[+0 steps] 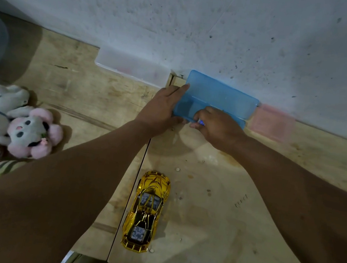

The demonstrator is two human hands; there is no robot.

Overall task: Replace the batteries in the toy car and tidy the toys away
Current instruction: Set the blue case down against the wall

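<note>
The left hand (162, 106) holds steady the translucent blue plastic box (218, 99) while the right hand (216, 128) pinches a small blue-labelled battery (200, 122) at its front edge, probably to carry next to the shiny gold toy car (147, 211).

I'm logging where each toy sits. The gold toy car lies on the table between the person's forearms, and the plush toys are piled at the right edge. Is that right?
Not quite. The gold toy car does lie between the forearms on the table, but the head view shows the plush toys piled at the left edge, not the right.
</note>
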